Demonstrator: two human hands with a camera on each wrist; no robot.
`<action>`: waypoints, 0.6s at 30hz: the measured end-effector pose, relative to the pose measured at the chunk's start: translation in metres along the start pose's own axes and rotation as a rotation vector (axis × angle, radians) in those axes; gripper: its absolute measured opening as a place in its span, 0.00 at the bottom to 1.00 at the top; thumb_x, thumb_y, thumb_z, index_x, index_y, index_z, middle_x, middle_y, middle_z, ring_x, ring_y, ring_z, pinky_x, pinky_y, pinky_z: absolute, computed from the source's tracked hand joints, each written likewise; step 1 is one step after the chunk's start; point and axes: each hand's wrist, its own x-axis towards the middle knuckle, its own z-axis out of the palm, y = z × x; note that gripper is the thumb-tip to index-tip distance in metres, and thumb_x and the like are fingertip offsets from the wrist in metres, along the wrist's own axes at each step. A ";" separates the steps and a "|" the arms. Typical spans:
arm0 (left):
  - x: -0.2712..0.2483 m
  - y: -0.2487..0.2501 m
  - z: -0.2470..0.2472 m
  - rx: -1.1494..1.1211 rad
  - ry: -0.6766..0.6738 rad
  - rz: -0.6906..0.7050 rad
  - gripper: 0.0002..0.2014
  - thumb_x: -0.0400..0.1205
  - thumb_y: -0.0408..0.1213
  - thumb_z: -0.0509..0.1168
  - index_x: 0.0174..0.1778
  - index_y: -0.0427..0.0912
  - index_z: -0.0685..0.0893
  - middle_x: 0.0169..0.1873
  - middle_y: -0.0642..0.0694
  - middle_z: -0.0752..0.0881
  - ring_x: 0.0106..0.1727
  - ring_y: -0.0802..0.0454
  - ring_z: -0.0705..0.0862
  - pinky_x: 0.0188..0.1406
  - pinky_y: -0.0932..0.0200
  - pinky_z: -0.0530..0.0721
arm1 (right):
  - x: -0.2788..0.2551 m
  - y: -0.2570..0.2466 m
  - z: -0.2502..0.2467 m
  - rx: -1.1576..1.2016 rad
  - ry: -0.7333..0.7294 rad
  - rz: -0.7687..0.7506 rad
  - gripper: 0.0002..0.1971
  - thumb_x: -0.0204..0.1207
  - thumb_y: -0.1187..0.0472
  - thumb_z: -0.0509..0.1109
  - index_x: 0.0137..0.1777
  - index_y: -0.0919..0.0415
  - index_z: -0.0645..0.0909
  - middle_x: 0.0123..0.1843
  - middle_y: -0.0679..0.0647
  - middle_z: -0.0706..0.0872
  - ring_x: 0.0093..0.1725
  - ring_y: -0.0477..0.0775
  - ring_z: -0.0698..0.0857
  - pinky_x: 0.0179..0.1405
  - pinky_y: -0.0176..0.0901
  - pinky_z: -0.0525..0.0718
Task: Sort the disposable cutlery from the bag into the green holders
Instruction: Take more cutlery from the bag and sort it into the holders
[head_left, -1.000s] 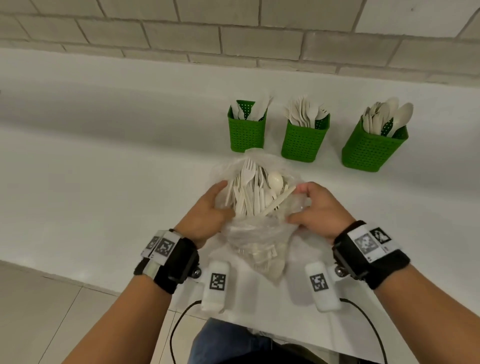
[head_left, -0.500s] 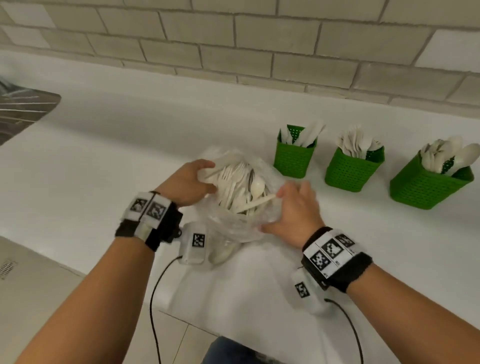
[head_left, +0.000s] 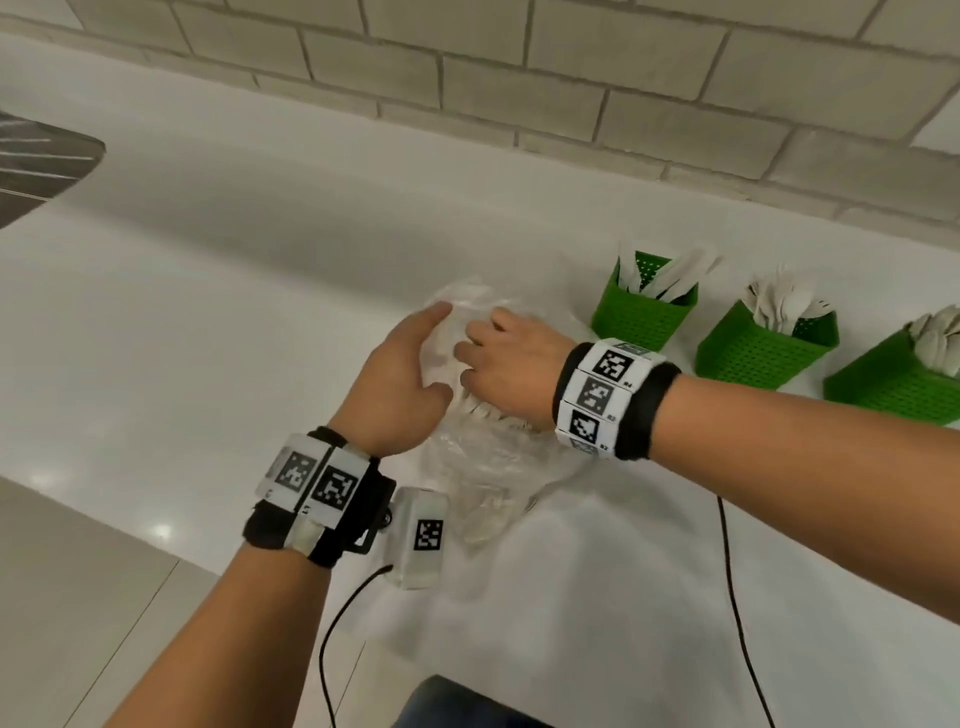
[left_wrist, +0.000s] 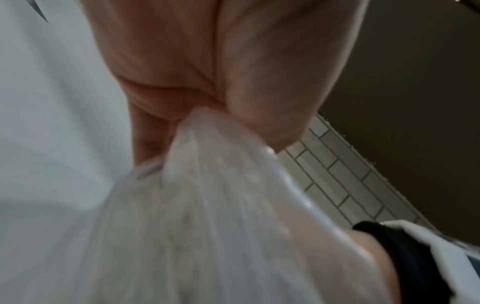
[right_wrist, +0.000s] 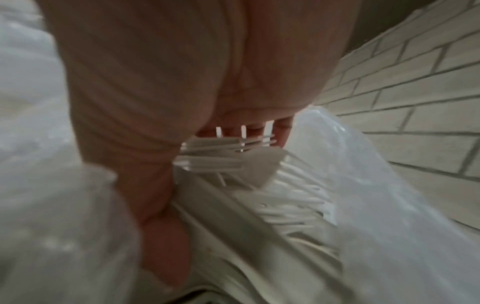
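Right hand (head_left: 506, 366) now inside bag (head_left: 488, 457), fingers among cutlery (right_wrist: 259, 164), grip unclear; left hand (head_left: 397, 382) pinches limp, slippery film. Grasp stiff, light handles.

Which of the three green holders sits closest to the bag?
The leftmost green holder, beside the bag by the right hand. The middle holder and right holder stand farther right.

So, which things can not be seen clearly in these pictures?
- Cutlery in the bag: in the head view both hands cover it; the right wrist view is blurred.
- Right hand fingers: inside the bag, grasp unclear.
- Rightmost green holder: cut by the head view's edge.
- Left hand: its fingers are out of the left wrist view.
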 end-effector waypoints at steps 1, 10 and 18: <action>-0.001 0.001 -0.001 -0.018 -0.017 0.010 0.38 0.78 0.27 0.68 0.84 0.48 0.63 0.80 0.54 0.66 0.79 0.62 0.63 0.71 0.76 0.60 | 0.002 -0.001 0.005 -0.010 0.057 -0.059 0.15 0.71 0.64 0.58 0.41 0.55 0.88 0.47 0.53 0.87 0.52 0.59 0.84 0.60 0.55 0.77; -0.016 -0.010 0.008 0.039 -0.327 0.036 0.58 0.68 0.29 0.76 0.85 0.58 0.45 0.81 0.57 0.59 0.80 0.60 0.61 0.71 0.67 0.63 | -0.009 0.028 0.004 0.381 0.010 -0.001 0.18 0.68 0.50 0.75 0.57 0.52 0.79 0.53 0.48 0.84 0.54 0.54 0.83 0.58 0.46 0.76; -0.010 -0.012 0.004 0.014 -0.273 0.013 0.48 0.73 0.24 0.69 0.85 0.54 0.54 0.80 0.53 0.67 0.80 0.57 0.66 0.80 0.53 0.66 | -0.009 0.014 0.020 0.307 -0.001 0.100 0.25 0.67 0.42 0.75 0.61 0.50 0.75 0.52 0.46 0.81 0.57 0.52 0.79 0.57 0.49 0.67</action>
